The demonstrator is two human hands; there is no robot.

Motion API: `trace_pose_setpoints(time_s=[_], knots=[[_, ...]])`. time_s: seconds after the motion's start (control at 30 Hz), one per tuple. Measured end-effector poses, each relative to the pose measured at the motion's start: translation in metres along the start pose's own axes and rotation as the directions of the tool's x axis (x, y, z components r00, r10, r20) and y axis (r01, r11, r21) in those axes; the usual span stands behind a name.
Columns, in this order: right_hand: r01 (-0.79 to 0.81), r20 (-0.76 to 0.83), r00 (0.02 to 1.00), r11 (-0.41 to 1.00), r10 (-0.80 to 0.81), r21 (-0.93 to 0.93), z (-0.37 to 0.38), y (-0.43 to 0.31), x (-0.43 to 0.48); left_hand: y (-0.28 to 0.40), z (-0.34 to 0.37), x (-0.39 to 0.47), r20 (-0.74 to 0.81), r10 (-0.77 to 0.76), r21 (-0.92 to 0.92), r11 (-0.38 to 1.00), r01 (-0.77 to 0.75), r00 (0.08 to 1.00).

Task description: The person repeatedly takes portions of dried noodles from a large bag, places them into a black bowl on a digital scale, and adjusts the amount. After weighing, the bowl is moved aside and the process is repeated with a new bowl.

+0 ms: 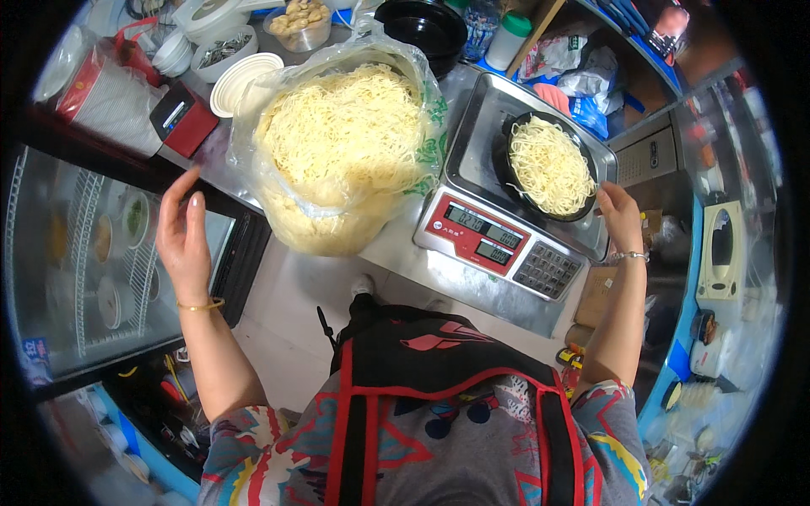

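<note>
A black bowl [500, 158] heaped with pale noodles [552, 166] sits on the metal pan of a digital scale [471, 231]. My right hand [619, 212] is at the bowl's right rim, fingers bent; whether they grip it is hard to tell. To the left of the scale, a large clear plastic bag [319, 234] stands open on the counter, full of noodles [342, 126]. My left hand [185, 237] is raised left of the bag, holding nothing, with its fingers apart.
Behind the bag are white disposable bowls [243, 82], black bowls [423, 28], a tub of pale pieces [299, 25] and a green-lidded container [508, 41]. A red box-shaped device [183, 120] stands at the counter's left. A glass-fronted cooler [95, 253] is on the left.
</note>
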State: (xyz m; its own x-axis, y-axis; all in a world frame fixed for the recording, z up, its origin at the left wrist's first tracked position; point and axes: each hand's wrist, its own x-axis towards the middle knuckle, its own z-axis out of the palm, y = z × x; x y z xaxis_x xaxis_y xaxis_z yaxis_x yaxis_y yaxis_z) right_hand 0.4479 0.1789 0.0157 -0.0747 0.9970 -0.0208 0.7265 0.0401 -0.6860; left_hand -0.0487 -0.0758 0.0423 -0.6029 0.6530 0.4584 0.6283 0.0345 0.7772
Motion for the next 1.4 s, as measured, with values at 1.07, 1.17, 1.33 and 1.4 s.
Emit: trace_pose_setpoints(time_s=[1.07, 1.17, 1.33, 1.4], knots=[[0.308, -0.213, 0.891, 0.879, -0.401, -0.365, 0.000, -0.045, 0.006, 0.021, 0.158, 0.054, 0.508, -0.106, 0.378, 0.919, -0.110, 0.855], [0.114, -0.159, 0.961, 0.846, -0.227, -0.520, -0.006, -0.014, 0.012, 0.020, 0.138, 0.054, 0.462, 0.023, 0.384, 0.896, -0.224, 0.887], [-0.319, 0.172, 0.942, 0.928, 0.289, 0.190, -0.001, 0.022, 0.020, 0.023, 0.094, 0.050, 0.310, 0.171, 0.210, 0.947, -0.243, 0.935], [-0.302, 0.200, 0.946, 0.920, 0.256, 0.250, 0.002, 0.031, 0.024, 0.018, 0.060, 0.049, 0.218, 0.159, 0.171, 0.965, -0.198, 0.963]])
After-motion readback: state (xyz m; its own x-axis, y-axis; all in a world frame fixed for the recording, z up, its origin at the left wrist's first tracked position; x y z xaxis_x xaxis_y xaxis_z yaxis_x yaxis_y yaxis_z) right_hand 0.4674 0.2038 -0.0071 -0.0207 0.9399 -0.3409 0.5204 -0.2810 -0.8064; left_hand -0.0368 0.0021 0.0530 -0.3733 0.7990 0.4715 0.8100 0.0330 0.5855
